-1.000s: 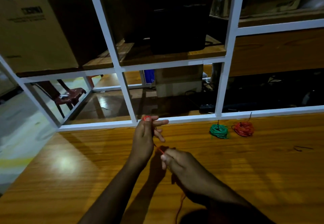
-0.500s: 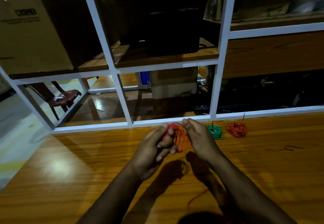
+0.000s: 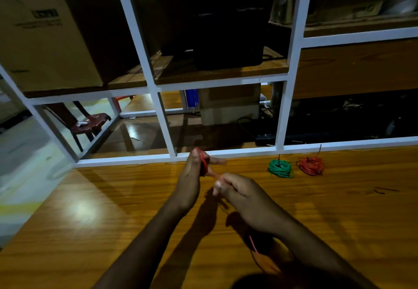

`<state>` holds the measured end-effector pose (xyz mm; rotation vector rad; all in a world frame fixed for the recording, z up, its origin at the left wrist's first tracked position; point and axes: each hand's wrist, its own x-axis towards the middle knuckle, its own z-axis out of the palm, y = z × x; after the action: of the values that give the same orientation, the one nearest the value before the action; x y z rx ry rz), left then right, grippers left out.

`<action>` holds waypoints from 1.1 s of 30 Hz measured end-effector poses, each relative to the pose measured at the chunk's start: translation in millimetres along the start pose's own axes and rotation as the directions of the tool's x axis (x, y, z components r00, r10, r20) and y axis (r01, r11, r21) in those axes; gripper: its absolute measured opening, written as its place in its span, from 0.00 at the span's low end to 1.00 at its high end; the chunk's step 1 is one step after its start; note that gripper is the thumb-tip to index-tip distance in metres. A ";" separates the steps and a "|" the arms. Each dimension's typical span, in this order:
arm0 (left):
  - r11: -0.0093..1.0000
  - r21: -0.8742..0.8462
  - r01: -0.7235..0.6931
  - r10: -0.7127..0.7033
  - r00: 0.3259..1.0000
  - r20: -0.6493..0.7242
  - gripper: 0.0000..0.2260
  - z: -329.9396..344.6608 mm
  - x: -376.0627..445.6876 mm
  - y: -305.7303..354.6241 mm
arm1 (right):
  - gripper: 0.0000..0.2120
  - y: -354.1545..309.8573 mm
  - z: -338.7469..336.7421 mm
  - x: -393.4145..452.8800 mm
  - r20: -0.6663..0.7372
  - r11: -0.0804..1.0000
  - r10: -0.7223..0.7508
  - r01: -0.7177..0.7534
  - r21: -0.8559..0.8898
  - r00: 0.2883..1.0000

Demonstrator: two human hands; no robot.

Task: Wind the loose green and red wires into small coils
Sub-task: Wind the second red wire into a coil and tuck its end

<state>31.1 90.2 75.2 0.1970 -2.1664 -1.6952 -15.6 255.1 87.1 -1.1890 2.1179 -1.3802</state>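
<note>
Two hands work above the wooden bench (image 3: 113, 220). The left hand (image 3: 192, 180) is raised, with loops of one red wire (image 3: 204, 164) wound round its fingers, one finger pointing right. The right hand (image 3: 244, 196) sits just right of and below it, fingers curled and pinching the same wire; the loose tail (image 3: 254, 245) shows again beneath the right wrist. Two finished coils lie on the bench near the white frame (image 3: 226, 152), well apart from the hands: one green coil (image 3: 280, 168) and one red coil (image 3: 311, 165), side by side, not touching. One short dark wire piece (image 3: 384, 190) lies further right. One cardboard box (image 3: 43, 37) stands on the shelf behind, upper left.
</note>
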 end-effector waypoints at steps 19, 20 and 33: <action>0.517 -0.838 0.174 -0.142 0.983 0.117 0.11 3.9 -2.1 16.3 | 0.17 35.3 12.9 15.5 -0.099 0.983 0.159 -0.148 0.105 0.982; 0.463 -0.873 0.157 -0.164 0.982 0.089 0.10 1.7 0.4 16.3 | 0.18 33.8 15.1 12.7 -0.060 0.988 0.143 -0.140 0.058 0.988; 0.977 0.212 -0.017 -0.006 0.994 0.107 0.20 -1.2 -6.2 -23.8 | 0.12 3.9 -20.0 9.3 -0.309 0.999 -0.043 0.037 -0.026 0.950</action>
<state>34.4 85.0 51.4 0.1606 -2.4258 -1.5003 -36.1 260.0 94.4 -1.0861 2.3307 -1.6622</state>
